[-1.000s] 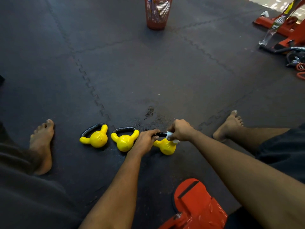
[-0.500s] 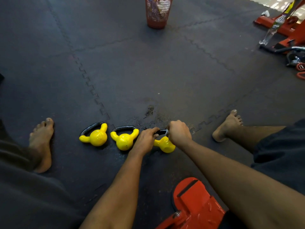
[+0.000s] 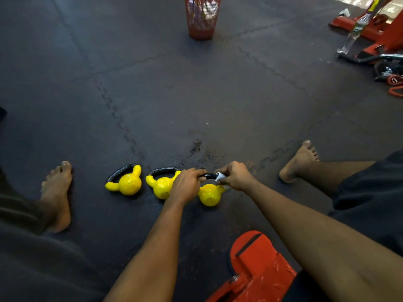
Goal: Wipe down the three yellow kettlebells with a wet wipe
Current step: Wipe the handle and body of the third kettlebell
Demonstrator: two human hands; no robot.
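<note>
My left hand (image 3: 185, 186) grips the black handle (image 3: 208, 175) of the rightmost yellow kettlebell (image 3: 210, 196) on the rubber mat (image 3: 196, 105). My right hand (image 3: 236, 176) pinches the wet wipe (image 3: 220, 177) around that handle. If my left grip slackens, the bell may roll.

Red mesh bin (image 3: 202, 18) on dark floor mats (image 3: 239, 105), clear bottle (image 3: 354, 32), red equipment base (image 3: 259, 273).

Left hand (image 3: 185, 184) on the handle (image 3: 209, 175) of the rightmost kettlebell (image 3: 210, 195), right hand (image 3: 236, 176) beside it with a wipe (image 3: 220, 177).
</note>
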